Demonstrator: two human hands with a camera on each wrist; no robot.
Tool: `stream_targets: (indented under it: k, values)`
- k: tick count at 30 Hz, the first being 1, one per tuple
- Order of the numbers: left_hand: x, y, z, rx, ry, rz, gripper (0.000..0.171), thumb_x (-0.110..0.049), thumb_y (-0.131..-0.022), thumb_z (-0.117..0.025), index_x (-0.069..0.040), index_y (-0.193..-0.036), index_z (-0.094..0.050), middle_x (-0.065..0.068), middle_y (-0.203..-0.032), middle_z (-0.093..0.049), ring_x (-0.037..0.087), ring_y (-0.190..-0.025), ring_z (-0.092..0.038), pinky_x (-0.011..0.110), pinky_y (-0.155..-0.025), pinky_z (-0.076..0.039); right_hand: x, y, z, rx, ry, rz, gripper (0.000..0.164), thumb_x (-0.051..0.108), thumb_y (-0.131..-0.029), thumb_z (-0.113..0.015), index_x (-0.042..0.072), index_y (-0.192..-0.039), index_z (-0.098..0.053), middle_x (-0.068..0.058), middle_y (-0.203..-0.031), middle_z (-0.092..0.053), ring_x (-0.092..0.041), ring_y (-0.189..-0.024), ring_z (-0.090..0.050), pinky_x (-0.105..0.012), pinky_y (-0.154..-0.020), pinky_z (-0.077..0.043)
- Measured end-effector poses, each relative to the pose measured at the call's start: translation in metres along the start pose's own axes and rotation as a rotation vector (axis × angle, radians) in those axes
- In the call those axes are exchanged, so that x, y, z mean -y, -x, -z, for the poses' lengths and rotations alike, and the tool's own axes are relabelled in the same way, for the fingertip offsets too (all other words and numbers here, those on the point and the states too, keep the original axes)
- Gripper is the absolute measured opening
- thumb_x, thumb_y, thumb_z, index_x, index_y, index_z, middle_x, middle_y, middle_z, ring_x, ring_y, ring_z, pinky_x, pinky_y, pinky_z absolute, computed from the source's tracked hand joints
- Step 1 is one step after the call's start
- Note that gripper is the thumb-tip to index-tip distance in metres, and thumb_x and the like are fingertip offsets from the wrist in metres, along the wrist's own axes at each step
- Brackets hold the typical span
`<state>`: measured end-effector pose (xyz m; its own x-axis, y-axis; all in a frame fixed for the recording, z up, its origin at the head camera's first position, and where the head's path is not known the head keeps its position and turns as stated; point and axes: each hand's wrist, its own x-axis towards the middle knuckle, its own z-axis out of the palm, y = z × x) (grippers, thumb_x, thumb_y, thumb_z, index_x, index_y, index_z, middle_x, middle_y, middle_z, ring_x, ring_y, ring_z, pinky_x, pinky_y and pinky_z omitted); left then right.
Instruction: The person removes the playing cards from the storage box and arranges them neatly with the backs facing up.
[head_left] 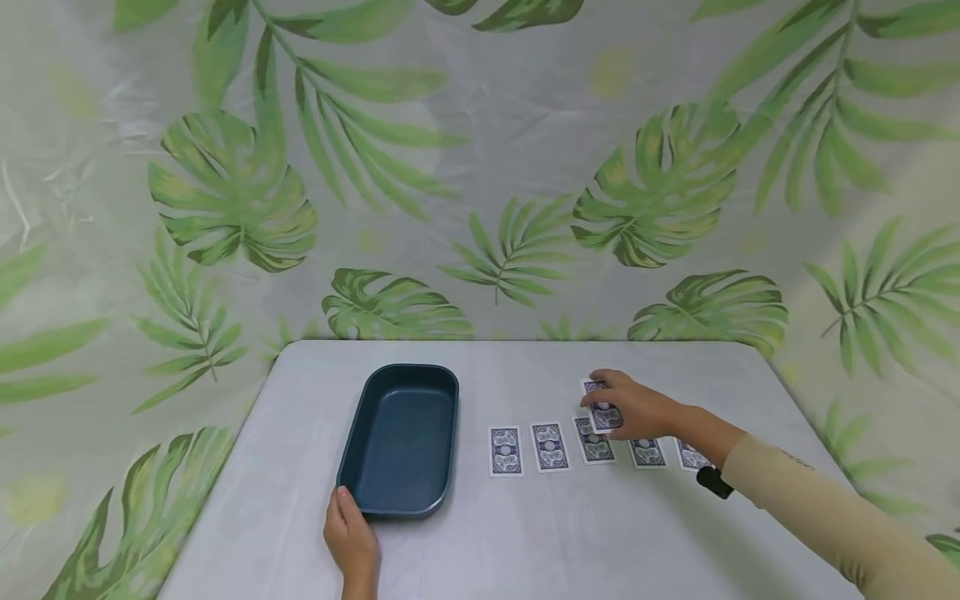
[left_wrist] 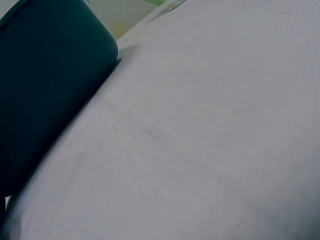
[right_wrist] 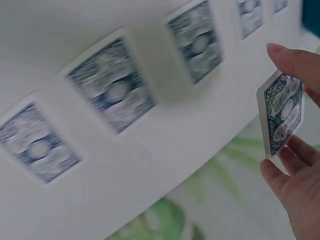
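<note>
My right hand point(head_left: 641, 408) pinches a thin stack of playing cards point(right_wrist: 285, 110) by its edges, thumb on one side and fingers on the other, blue patterned back showing. The stack is raised and overlaps the far end of the middle card point(head_left: 596, 446) of a face-down row in the head view. My left hand point(head_left: 351, 533) holds the near left corner of a dark blue rectangular baking pan point(head_left: 448, 467), with fingertips at the rim. In the left wrist view only the outer wall of the pan point(left_wrist: 50, 85) shows clearly.
The row has several cards: two, the leftmost point(head_left: 506, 452) and its neighbour point(head_left: 551, 447), lie right of the pan; others point(head_left: 647, 452) are partly covered by my right hand and forearm. A white cloth point(head_left: 525, 542) covers the table. A leaf-patterned sheet point(head_left: 510, 167) hangs behind.
</note>
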<state>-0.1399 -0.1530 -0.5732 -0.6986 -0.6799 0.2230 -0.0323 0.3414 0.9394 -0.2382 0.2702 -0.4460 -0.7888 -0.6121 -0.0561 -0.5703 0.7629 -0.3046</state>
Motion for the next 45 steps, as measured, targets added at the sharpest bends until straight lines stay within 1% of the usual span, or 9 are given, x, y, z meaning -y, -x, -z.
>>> stream_targets:
  k: [8,11,15,17,21,25,34,40,45]
  values:
    - [-0.003,0.002,0.002,0.005,0.009,0.011,0.048,-0.029,-0.1,-0.033,0.013,-0.106,-0.055,0.032,-0.109,-0.055,0.045,-0.106,-0.049,0.051,-0.087,-0.033,-0.046,0.058,-0.002,-0.028,0.053,-0.12,0.055,0.011,-0.062,-0.083,0.013,-0.113,-0.062,-0.028,-0.131,-0.037,-0.047,-0.117,-0.037,-0.057,-0.088,-0.038]
    - [-0.006,0.003,0.001,-0.013,0.017,0.009,0.049,-0.031,-0.099,-0.033,0.012,-0.103,-0.056,0.031,-0.105,-0.056,0.043,-0.102,-0.05,0.047,-0.088,-0.034,-0.062,0.078,-0.006,-0.047,0.07,-0.156,0.056,0.008,-0.059,-0.084,0.011,-0.11,-0.063,-0.029,-0.129,-0.039,-0.048,-0.115,-0.038,-0.058,-0.087,-0.038]
    - [-0.007,0.003,0.001,-0.013,0.015,0.019,0.047,-0.03,-0.099,-0.033,0.012,-0.1,-0.056,0.031,-0.103,-0.057,0.042,-0.1,-0.051,0.047,-0.086,-0.035,-0.085,0.101,-0.013,-0.055,0.079,-0.187,0.056,0.008,-0.055,-0.086,0.01,-0.107,-0.064,-0.03,-0.125,-0.042,-0.048,-0.112,-0.039,-0.058,-0.085,-0.039]
    - [-0.006,0.003,0.002,0.003,0.013,0.025,0.047,-0.028,-0.1,-0.033,0.013,-0.102,-0.056,0.031,-0.105,-0.057,0.044,-0.102,-0.05,0.05,-0.085,-0.034,-0.094,0.109,-0.017,-0.051,0.08,-0.202,0.059,0.009,-0.053,-0.087,0.01,-0.107,-0.064,-0.03,-0.124,-0.043,-0.048,-0.111,-0.04,-0.058,-0.084,-0.039]
    - [-0.006,0.004,0.002,0.019,-0.002,0.051,0.044,-0.025,-0.1,-0.033,0.012,-0.106,-0.056,0.03,-0.109,-0.056,0.042,-0.105,-0.05,0.05,-0.087,-0.034,-0.108,0.122,-0.023,-0.053,0.075,-0.222,0.066,0.009,-0.05,-0.087,0.006,-0.111,-0.061,-0.029,-0.122,-0.044,-0.048,-0.11,-0.041,-0.058,-0.085,-0.039]
    - [-0.006,0.004,0.002,0.023,-0.009,0.05,0.044,-0.025,-0.101,-0.032,0.012,-0.106,-0.056,0.03,-0.109,-0.056,0.042,-0.105,-0.05,0.05,-0.087,-0.034,-0.113,0.132,-0.026,-0.063,0.065,-0.226,0.073,0.007,-0.048,-0.086,0.001,-0.116,-0.057,-0.03,-0.12,-0.047,-0.048,-0.108,-0.042,-0.059,-0.084,-0.038]
    - [-0.005,0.004,0.001,0.01,0.005,0.034,0.044,-0.024,-0.1,-0.033,0.012,-0.105,-0.056,0.031,-0.108,-0.056,0.043,-0.105,-0.05,0.05,-0.087,-0.034,-0.12,0.151,-0.03,-0.029,0.035,-0.277,0.074,0.007,-0.048,-0.086,-0.002,-0.115,-0.056,-0.031,-0.118,-0.047,-0.05,-0.107,-0.042,-0.061,-0.085,-0.036]
    - [-0.003,0.004,0.001,0.009,0.003,0.032,0.044,-0.024,-0.101,-0.033,0.013,-0.105,-0.055,0.031,-0.108,-0.056,0.043,-0.106,-0.049,0.05,-0.087,-0.034,-0.131,0.161,-0.035,-0.008,0.029,-0.286,0.076,0.009,-0.046,-0.088,-0.004,-0.114,-0.056,-0.03,-0.115,-0.048,-0.051,-0.104,-0.043,-0.061,-0.084,-0.036]
    - [-0.003,0.003,0.001,0.012,0.0,0.031,0.044,-0.025,-0.101,-0.033,0.012,-0.104,-0.056,0.031,-0.107,-0.057,0.043,-0.106,-0.05,0.05,-0.087,-0.035,-0.138,0.164,-0.04,-0.018,0.02,-0.282,0.076,0.009,-0.043,-0.088,-0.003,-0.111,-0.057,-0.028,-0.113,-0.051,-0.05,-0.103,-0.045,-0.061,-0.084,-0.036]
